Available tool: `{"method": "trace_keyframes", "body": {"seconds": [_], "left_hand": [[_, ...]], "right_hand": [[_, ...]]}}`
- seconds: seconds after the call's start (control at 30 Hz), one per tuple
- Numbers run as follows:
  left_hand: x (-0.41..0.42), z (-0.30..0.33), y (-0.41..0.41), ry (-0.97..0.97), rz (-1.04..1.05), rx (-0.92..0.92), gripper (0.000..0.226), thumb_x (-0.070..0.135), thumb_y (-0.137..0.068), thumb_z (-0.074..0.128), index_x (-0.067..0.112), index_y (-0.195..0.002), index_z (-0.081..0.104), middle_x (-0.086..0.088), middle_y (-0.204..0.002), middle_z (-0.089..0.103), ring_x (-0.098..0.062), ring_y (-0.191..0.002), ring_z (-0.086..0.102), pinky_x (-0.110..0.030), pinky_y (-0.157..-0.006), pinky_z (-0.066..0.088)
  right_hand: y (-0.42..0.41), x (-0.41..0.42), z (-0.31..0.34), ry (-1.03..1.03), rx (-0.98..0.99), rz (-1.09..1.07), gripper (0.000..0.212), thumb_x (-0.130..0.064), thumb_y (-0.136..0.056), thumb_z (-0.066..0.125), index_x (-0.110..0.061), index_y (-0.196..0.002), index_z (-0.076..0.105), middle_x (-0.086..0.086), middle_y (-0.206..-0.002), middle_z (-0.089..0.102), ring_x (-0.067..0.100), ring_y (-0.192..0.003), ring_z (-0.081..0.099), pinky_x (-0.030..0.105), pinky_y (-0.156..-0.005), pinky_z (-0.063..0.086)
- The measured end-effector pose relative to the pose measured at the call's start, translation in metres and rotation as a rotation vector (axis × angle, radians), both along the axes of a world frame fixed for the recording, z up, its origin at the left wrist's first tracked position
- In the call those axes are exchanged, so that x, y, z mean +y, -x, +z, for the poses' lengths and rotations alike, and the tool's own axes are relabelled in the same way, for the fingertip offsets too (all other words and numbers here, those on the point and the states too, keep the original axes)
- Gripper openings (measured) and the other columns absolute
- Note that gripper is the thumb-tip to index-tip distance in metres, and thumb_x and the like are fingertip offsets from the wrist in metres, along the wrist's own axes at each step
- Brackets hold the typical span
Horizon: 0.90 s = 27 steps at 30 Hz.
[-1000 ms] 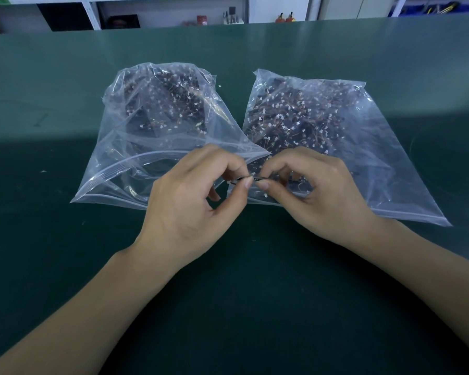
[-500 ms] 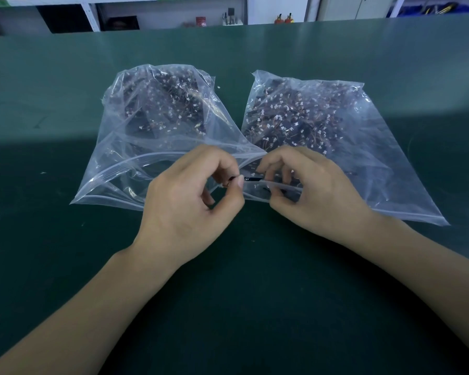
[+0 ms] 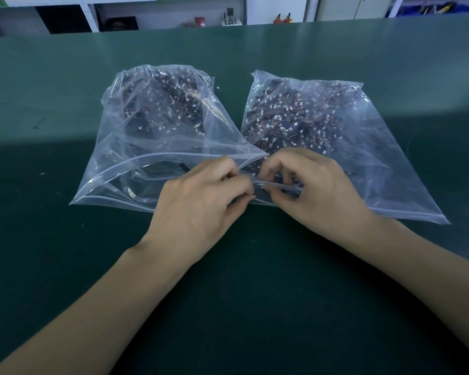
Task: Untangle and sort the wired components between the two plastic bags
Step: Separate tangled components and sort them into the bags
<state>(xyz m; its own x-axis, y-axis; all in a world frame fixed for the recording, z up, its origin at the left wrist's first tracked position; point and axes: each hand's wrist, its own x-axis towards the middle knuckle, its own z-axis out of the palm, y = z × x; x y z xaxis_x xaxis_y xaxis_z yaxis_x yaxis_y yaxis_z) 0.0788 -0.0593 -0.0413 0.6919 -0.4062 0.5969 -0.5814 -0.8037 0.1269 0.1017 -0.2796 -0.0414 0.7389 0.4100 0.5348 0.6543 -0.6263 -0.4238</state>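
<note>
Head view looks down on a small dark wired component (image 3: pixel 256 191), pinched between the two hands just where the near mouths of the two bags meet. Left hand (image 3: pixel 201 204) has its fingers curled, thumb and forefinger nipping one end; right hand (image 3: pixel 313 190) is curled likewise, its fingertips (image 3: pixel 263 175) pinching the other end against the zip strip, so whether it also holds the plastic cannot be told. Left bag (image 3: pixel 136 147) lies with its mouth gaping toward the person, its far half piled with dark parts and white connectors (image 3: pixel 163 104). Right bag (image 3: pixel 385 158) lies just beside it, near corners touching, holding a fuller heap of wired parts (image 3: pixel 295 117). Green table (image 3: pixel 65 266) spreads bare and wide on every side of the bags, its far edge meeting white shelving (image 3: pixel 87 12).
</note>
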Motion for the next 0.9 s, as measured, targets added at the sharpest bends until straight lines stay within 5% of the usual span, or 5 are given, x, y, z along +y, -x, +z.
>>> {"method": "trace_keyframes", "body": {"seconds": [0.3,0.47,0.8,0.9], "left_hand": [[-0.009,-0.002,0.008,-0.232,0.026,-0.009,0.022,0.045,-0.098,0.063,0.033,-0.094,0.081,0.006,-0.071,0.061,-0.023,-0.059,0.067,-0.030,-0.046,0.045],[-0.011,-0.005,0.007,-0.376,0.131,0.072,0.058,0.064,-0.106,0.009,0.042,-0.124,0.060,0.011,-0.092,0.073,-0.020,-0.082,0.074,-0.033,-0.061,0.039],[-0.006,0.003,0.010,-0.101,-0.014,0.043,0.043,0.040,-0.111,0.038,0.025,-0.098,0.075,0.009,-0.069,0.064,-0.024,-0.055,0.060,-0.030,-0.048,0.039],[0.001,0.009,0.008,0.013,0.040,-0.016,0.043,0.034,-0.108,0.052,0.019,-0.068,0.046,0.010,-0.060,0.038,-0.020,-0.048,0.042,-0.026,-0.048,0.027]], "right_hand": [[0.001,0.002,-0.002,-0.012,0.019,0.017,0.028,0.001,-0.078,0.076,-0.019,-0.097,0.071,-0.013,-0.089,0.065,0.011,-0.074,0.054,0.039,-0.067,0.052],[0.001,0.001,-0.003,-0.010,0.022,0.013,0.029,0.001,-0.078,0.076,-0.021,-0.098,0.072,-0.014,-0.090,0.065,0.011,-0.075,0.055,0.035,-0.070,0.052],[0.000,0.000,-0.001,-0.045,0.054,0.019,0.025,-0.005,-0.082,0.080,-0.021,-0.101,0.073,-0.013,-0.092,0.061,0.011,-0.074,0.057,0.035,-0.066,0.052],[0.001,0.001,-0.003,-0.028,0.073,0.026,0.023,-0.007,-0.084,0.079,-0.019,-0.101,0.072,-0.012,-0.094,0.063,0.012,-0.074,0.057,0.038,-0.068,0.054]]}}
